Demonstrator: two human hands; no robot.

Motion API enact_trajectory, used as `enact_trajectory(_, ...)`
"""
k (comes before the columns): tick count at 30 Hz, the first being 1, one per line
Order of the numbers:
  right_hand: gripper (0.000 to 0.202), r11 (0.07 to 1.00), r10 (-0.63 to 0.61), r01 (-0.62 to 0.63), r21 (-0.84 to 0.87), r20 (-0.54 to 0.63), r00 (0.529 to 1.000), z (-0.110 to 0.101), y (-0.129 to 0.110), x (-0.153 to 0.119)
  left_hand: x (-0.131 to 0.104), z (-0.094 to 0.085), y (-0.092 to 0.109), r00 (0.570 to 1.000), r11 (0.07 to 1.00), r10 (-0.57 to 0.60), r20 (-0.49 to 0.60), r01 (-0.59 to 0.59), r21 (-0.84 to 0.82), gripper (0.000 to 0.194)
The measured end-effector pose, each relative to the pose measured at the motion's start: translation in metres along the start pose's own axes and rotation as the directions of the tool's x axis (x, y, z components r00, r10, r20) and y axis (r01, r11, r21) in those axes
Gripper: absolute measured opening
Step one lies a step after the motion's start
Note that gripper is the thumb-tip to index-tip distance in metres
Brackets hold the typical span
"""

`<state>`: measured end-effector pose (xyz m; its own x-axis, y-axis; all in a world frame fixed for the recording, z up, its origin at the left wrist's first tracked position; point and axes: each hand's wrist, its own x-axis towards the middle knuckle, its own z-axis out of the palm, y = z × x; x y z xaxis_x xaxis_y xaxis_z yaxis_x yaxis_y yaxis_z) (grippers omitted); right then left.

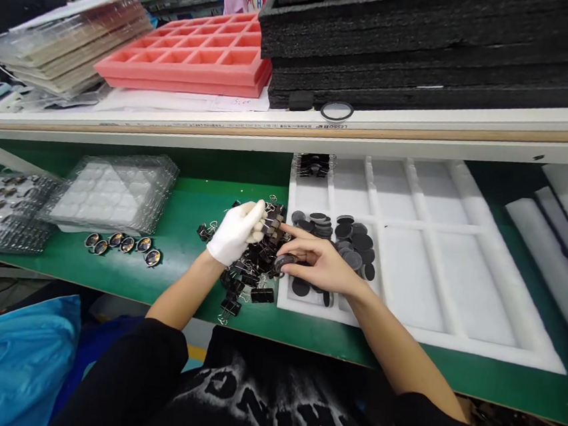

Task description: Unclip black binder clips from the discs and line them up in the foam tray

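Observation:
My left hand [236,231], in a white glove, is closed with thumb and fingers pinched on a black binder clip [271,222] above a pile. Bare and close beside it, my right hand [322,262] grips a round dark disc [284,262] with a glossy rim between thumb and fingers. Underneath both hands lies a heap of black binder clips [262,295] with wire handles. To the right, many flat dark discs [356,240] lie loose in the left compartments of a white foam tray [426,225]. My fingers partly hide the held clip and disc.
Several small ringed lenses [127,244] lie on the green table [181,283] at left, near stacked clear plastic trays [108,193]. A white shelf edge [196,127] crosses above, carrying pink foam [189,53], black foam sheets [430,46] and a ring filter [336,111].

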<state>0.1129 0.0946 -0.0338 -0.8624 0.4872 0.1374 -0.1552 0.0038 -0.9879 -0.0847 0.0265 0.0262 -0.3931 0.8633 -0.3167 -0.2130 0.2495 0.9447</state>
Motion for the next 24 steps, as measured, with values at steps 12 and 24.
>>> enact_trajectory(12, 0.018, 0.988, -0.122, 0.121, 0.092, 0.006, 0.992, 0.002, 0.001, 0.004, -0.004, -0.011, 0.01, 0.969, 0.946, -0.162, 0.189, 0.207, -0.249, 0.045)
enact_trajectory(24, 0.027, 0.987, -0.05, 0.074, 0.142, -0.166, 0.985, 0.01, 0.017, 0.01, -0.012, -0.015, 0.0, 0.96, 0.954, -0.127, 0.251, 0.188, -0.236, 0.048)
